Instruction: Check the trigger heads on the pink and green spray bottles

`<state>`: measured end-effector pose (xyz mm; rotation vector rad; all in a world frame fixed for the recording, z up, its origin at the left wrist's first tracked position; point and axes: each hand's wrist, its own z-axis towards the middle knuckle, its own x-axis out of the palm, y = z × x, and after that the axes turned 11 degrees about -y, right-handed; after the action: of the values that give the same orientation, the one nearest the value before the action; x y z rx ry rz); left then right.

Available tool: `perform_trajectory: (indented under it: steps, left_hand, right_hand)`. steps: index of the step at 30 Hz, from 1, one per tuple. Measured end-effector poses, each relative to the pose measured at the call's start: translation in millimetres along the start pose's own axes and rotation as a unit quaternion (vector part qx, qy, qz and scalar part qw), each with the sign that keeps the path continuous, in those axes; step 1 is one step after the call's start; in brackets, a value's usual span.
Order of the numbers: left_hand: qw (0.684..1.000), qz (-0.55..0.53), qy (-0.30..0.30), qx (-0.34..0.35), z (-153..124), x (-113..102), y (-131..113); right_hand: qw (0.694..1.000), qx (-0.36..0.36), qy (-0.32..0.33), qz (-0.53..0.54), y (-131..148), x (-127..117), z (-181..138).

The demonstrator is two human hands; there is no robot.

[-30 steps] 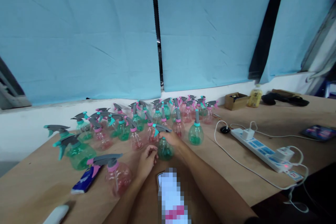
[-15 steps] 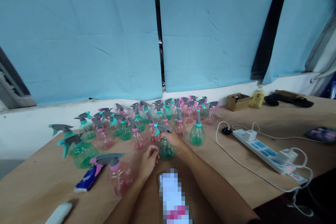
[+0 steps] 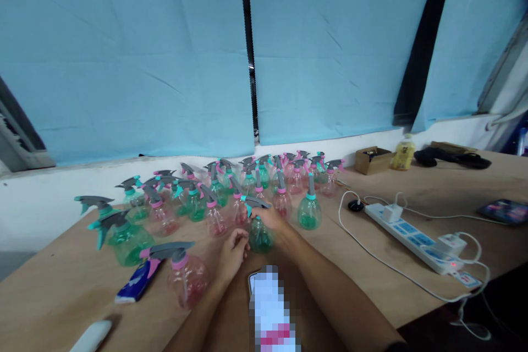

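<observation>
My right hand is wrapped round the neck and grey trigger head of a green spray bottle that stands upright on the wooden table. My left hand rests just left of that bottle's base with its fingers curled inward; nothing shows in them. A pink spray bottle stands left of my left wrist. Several more pink and green spray bottles stand in rows behind.
A phone lies between my forearms. A blue packet and a white object lie front left. A white power strip with plugs and cables runs at right, past it a tablet, a cardboard box and a yellow bottle.
Nothing has visibly changed apart from a slight shift of the camera; both hands stay at the green spray bottle.
</observation>
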<state>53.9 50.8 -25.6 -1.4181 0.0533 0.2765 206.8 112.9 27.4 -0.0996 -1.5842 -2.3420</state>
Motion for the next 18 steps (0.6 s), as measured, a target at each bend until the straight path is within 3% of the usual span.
perform_trajectory:
  steps: [8, 18]
  left_hand:
    - [1.0, -0.004, -0.001, 0.0, 0.9, 1.3, 0.3]
    - [1.0, 0.001, -0.001, 0.014, 1.8, 1.0, 4.1]
  right_hand:
    - [0.999, -0.028, 0.04, -0.004, -13.0, -3.3, 3.8]
    - [1.0, 0.0, 0.009, 0.007, -7.3, -0.2, 2.8]
